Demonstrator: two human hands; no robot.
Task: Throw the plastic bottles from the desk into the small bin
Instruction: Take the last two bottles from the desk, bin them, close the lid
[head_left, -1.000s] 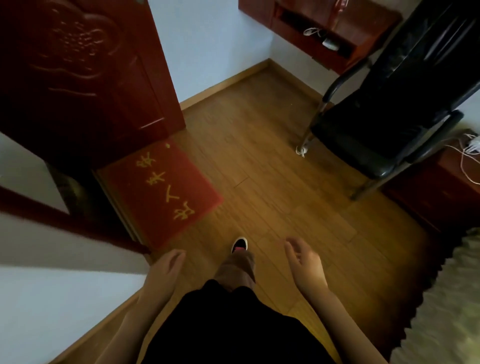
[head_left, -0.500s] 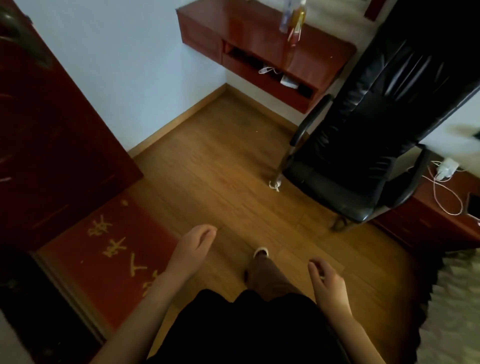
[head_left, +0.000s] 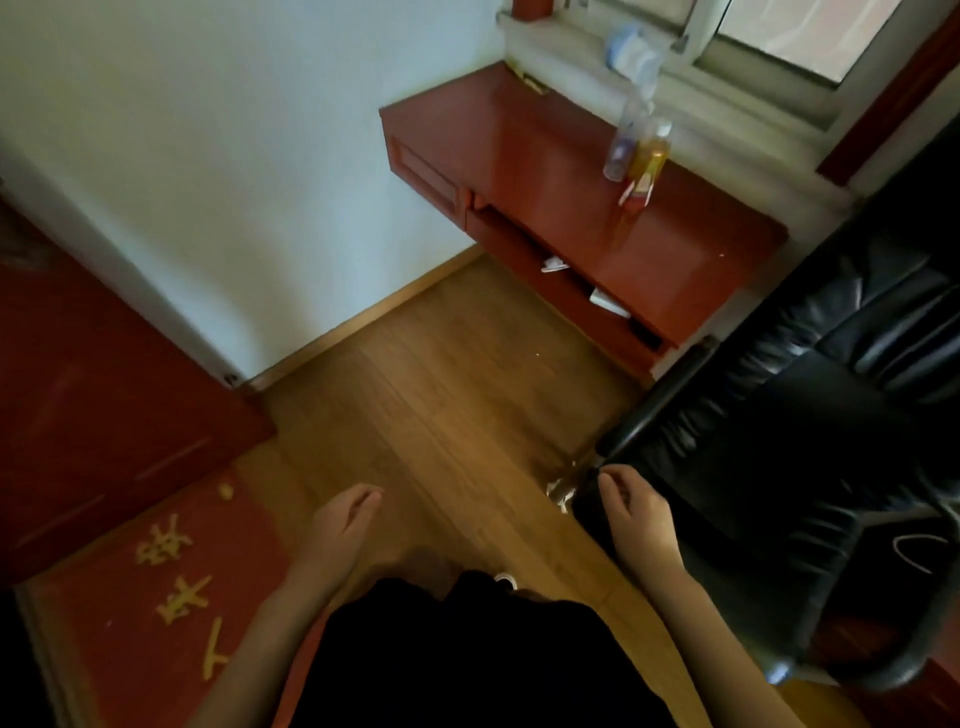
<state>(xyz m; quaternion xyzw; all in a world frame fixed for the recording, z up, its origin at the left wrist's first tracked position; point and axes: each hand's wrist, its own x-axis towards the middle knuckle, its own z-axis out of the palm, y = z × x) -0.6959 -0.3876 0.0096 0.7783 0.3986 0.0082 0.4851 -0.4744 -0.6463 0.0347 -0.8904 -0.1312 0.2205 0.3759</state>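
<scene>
Two plastic bottles stand together on the red wall-mounted desk under the window: a clear bottle and, just right of it, a bottle with amber liquid. Both are far ahead of my hands. My left hand hangs low over the wooden floor, empty, fingers loosely curled and apart. My right hand is level with it beside the chair's armrest, also empty with fingers loosely bent. No bin is in view.
A black office chair stands right of my path, close to the desk's front. A red doormat lies at lower left beside a dark red door. Small items sit in the desk's open shelf. More things stand on the windowsill.
The view has swung right and up from the doormat toward the desk, which now shows fully with the bottles. Both empty hands stay low; the chair is now beside my right hand.
</scene>
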